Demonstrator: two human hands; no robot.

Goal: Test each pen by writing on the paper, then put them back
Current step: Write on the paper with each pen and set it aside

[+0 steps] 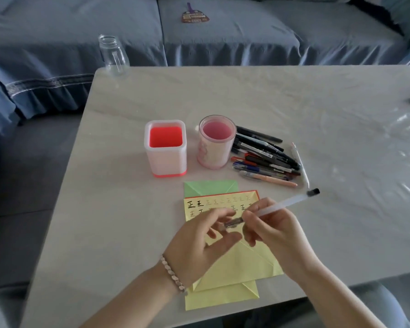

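Under both hands, a yellow paper [242, 263] is lying on the table [294, 102], just in front of me as I am watching from the remote station. The right hand [277, 235] is gripping a frosted white pen [284, 204] by the front of its barrel, with the black tail pointing up and away to the right. The left hand [199, 247], a bracelet [173, 275] at its wrist, is pinching the pen's dark front end (cap or grip, I cannot tell which).

I am judging the pen light, stiff and smooth enough to slip, so the low barrel looks the place to hold it, with any cap pulled straight along the axis.

Just beyond the fingertips, rows of the character 正 are showing on the sheet, the first two bold and the others fainter. A green paper [211, 187] is peeking out past it. Farther from the left hand, a square red-lined holder [166, 159] and a round pink cup [214, 152] are standing empty. Beyond the right hand, the loose pens [265, 159] are lying in a heap against the cup; I can read no brand on them.
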